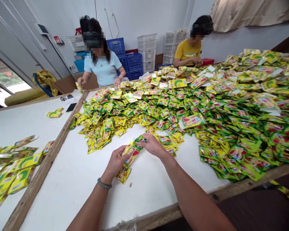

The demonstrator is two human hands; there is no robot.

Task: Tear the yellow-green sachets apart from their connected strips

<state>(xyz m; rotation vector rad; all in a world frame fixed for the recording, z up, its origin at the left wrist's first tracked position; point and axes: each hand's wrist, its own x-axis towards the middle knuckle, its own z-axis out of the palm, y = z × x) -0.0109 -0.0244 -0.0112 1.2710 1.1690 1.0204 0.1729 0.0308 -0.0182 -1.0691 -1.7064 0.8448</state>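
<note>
The largest thing seen is the white surface, whose far and right parts are covered by a wide heap of yellow and green sachets, with flat cartons mixed in at the top. Behind it are seen a person in a light blue shirt, by whom a small yellow item is held, and a person in a yellow shirt. Near the wall, blue crates and white crates are stacked. The surface is divided by a wooden strip, and to the left of it a group of yellow cartons is laid. In front of the heap, above the bare white part, a yellow and green pack is held tilted between two hands. It is clamped at its near part by the left grip, and its far end is pinched by the right grip. Just under the left fingers, a yellow sachet is seen. A dark phone is placed beside the strip. On the left wrist a greenish bracelet is worn.
</note>
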